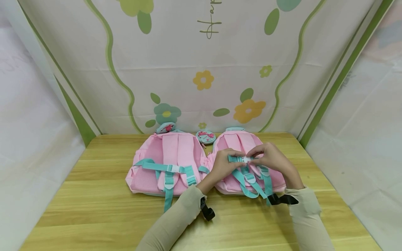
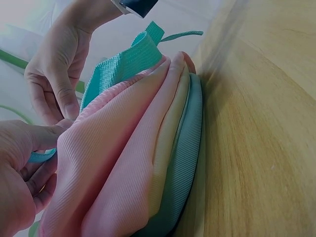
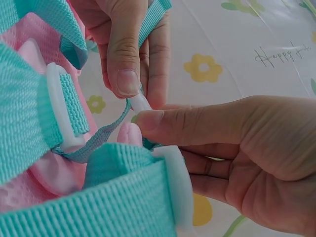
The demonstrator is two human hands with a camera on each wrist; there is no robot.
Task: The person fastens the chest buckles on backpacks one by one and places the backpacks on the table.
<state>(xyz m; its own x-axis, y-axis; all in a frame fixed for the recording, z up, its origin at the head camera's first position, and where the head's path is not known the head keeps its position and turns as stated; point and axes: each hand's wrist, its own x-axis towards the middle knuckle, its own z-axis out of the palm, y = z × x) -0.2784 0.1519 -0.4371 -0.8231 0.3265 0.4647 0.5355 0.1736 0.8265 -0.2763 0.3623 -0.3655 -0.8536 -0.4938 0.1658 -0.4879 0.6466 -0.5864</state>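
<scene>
Two pink backpacks lie side by side with their shoulder straps up. Above the right backpack (image 1: 226,183), both hands meet at a small white buckle (image 1: 246,159) on teal webbing. My left hand (image 1: 223,166) pinches the buckle's left end, with teal strap running through the fingers. From the other side my right hand (image 1: 274,159) pinches it between thumb and fingers. In the right wrist view the buckle (image 3: 140,102) shows between both thumbs, partly covered; whether its halves are joined I cannot tell. The left backpack (image 1: 147,181) has its teal chest strap (image 1: 157,166) across the front, with a white buckle.
A round teal pouch (image 1: 205,137) with a pink print lies between the backpacks at the back. Another pouch (image 1: 165,128) rests at the left backpack's top. Teal strap ends hang onto the wooden table (image 1: 103,209). A flowered cloth (image 1: 188,97) stands behind.
</scene>
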